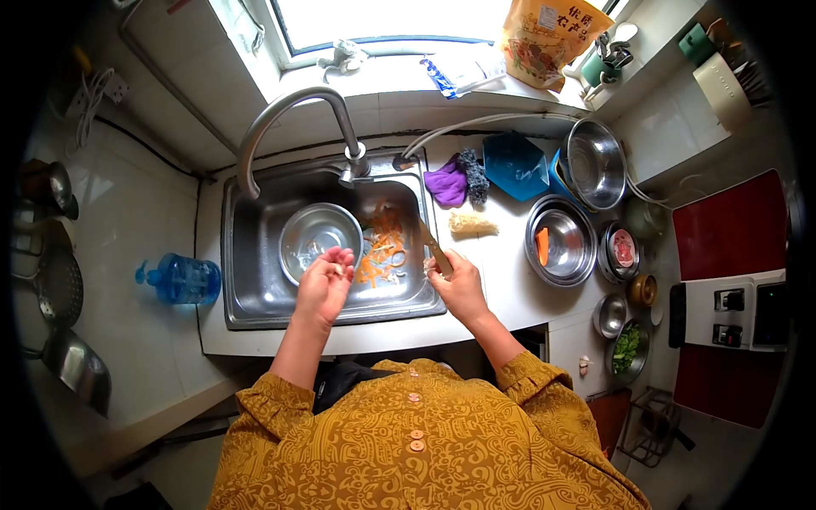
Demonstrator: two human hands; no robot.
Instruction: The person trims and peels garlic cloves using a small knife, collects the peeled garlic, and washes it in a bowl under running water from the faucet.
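My left hand [324, 289] is above the front of the sink [255, 306], palm up. Its fingers are curled around a small pale piece [340, 269] that looks like a garlic clove. Near the sink's right rim, my right hand [463, 291] is closed on a knife [436, 250] pointing up and away from me. Whitish scraps [429, 266] show by its fingertips, perhaps garlic skin. Beyond my left hand, a metal bowl [295, 238] sits in the sink with a little water in it. Orange peelings [387, 238] lie to the bowl's right.
A faucet [297, 95] arches over the sink; a blue pump bottle [189, 279] stands left. On the right counter are a purple cloth [446, 183], a scrubber [473, 176], nested steel bowls [571, 270] holding a carrot piece [542, 245], greens [627, 347], meat [623, 248] and garlic [584, 364].
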